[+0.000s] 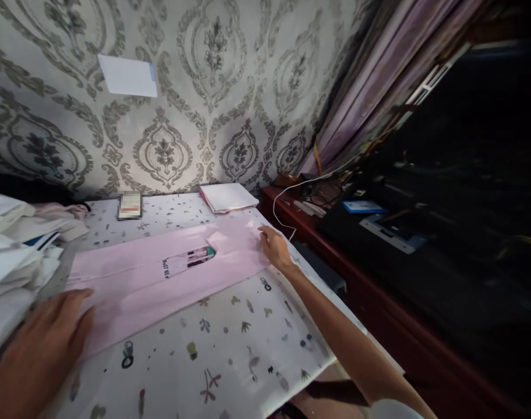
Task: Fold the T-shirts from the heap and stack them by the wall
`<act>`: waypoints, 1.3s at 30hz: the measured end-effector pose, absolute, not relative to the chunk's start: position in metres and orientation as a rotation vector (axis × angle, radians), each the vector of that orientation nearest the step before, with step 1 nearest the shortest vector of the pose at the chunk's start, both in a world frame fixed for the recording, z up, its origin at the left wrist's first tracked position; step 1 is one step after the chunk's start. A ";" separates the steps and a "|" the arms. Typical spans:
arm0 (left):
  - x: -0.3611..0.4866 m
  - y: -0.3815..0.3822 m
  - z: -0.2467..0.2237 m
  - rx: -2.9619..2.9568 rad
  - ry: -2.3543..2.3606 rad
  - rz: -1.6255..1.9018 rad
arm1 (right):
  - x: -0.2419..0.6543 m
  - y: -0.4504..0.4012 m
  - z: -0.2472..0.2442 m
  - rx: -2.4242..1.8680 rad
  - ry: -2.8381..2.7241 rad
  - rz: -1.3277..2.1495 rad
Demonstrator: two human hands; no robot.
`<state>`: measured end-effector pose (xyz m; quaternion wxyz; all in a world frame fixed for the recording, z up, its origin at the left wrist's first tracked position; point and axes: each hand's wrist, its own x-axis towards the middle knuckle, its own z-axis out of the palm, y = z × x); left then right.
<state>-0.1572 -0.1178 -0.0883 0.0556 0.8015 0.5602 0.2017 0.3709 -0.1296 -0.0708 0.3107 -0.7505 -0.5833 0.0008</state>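
A pink garment [138, 297] with a printed picture and lettering lies folded into a long strip across the patterned tabletop [230, 372]. Its left end is beside my left hand [51, 337], whose fingers are spread over the edge of the cloth. At the right end, my right hand [275, 247] rests on the pink fabric with its fingers bent, the thumb and fingertips near the far corner. Whether those fingertips pinch the cloth is too small to tell.
White clothes [12, 256] are heaped at the left edge. Near the wall lie a small framed card [130, 206] and a folded white cloth [229, 197]. Right of the table stands a dark red cabinet [361, 302] with a white cable [275, 206] and a blue box [364, 206].
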 end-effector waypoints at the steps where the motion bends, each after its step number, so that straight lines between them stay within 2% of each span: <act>1: -0.137 -0.120 -0.074 2.456 1.593 0.642 | 0.382 -0.139 -0.073 -2.014 -1.485 0.024; 4: -0.065 -0.118 -0.034 2.480 1.273 0.679 | 0.405 -0.165 -0.080 -2.020 -1.366 0.127; 7: 0.010 -0.104 -0.015 2.555 0.916 0.545 | 0.413 -0.183 -0.086 -1.920 -1.372 0.173; 11: 0.091 -0.074 -0.030 2.622 0.661 0.428 | 0.420 -0.196 -0.090 -1.902 -1.415 0.184; 15: 0.126 -0.055 -0.060 2.742 0.543 0.198 | 0.428 -0.199 -0.091 -1.964 -1.373 0.220; 21: 0.119 -0.050 -0.072 2.791 0.511 0.054 | 0.428 -0.201 -0.092 -2.038 -1.407 0.107; 25: 0.117 -0.059 -0.072 2.853 0.580 0.159 | 0.420 -0.200 -0.088 -2.055 -1.518 -0.123; 28: 0.114 -0.075 -0.074 2.882 0.581 0.236 | 0.404 -0.182 -0.084 -1.905 -1.706 -0.289; 32: 0.097 -0.094 -0.075 2.822 0.584 0.173 | 0.364 -0.134 -0.090 -1.649 -2.018 -0.163; 39: -0.007 -0.108 -0.080 2.736 0.893 0.125 | 0.328 -0.094 -0.123 -1.744 -2.170 -0.141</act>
